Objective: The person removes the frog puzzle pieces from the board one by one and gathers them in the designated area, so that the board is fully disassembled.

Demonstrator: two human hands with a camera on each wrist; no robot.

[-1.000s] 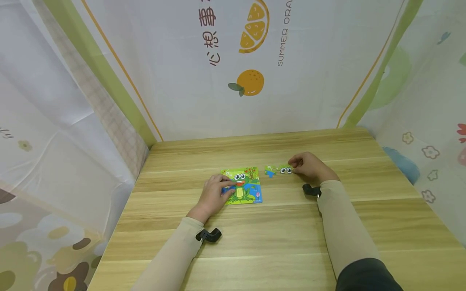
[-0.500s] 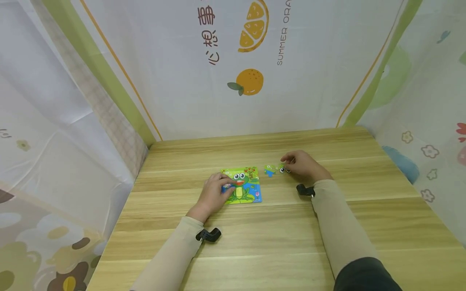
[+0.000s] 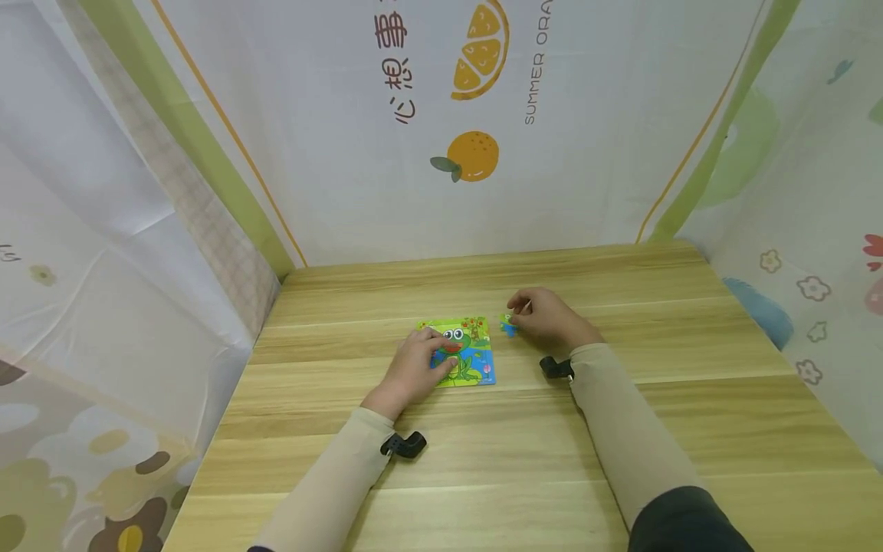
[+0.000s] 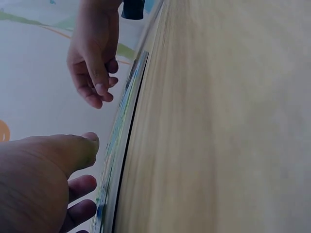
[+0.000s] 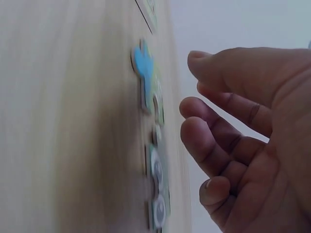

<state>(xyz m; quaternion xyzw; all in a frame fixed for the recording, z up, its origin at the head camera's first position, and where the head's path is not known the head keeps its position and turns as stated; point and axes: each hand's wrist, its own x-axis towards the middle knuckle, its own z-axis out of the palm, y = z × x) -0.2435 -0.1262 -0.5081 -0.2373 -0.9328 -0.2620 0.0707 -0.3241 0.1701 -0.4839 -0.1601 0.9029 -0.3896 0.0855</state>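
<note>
My left hand (image 3: 411, 369) lies over the left part of a square frog jigsaw puzzle (image 3: 480, 356), its fingers loosely bent. In the left wrist view the puzzle shows edge-on as a thin board (image 4: 121, 141) beside the thumb (image 4: 80, 149). My right hand (image 3: 548, 317) hovers just right of the puzzle with nothing in its fingers. Below it in the right wrist view are a blue-and-green puzzle piece (image 5: 144, 68) and a puzzle piece with two eyes (image 5: 156, 187). From the head view, the right hand hides the eye piece and partly covers the blue-and-green one.
The pieces and puzzle lie on a wood-grain table (image 3: 497, 475). A printed white curtain (image 3: 572, 192) stands behind the far edge, with more patterned cloth at both sides. Black camera mounts (image 3: 405, 445) sit at the wrists.
My right hand has moved left from the eye piece to above the blue-and-green piece. My left hand has shifted slightly to the right over the puzzle.
</note>
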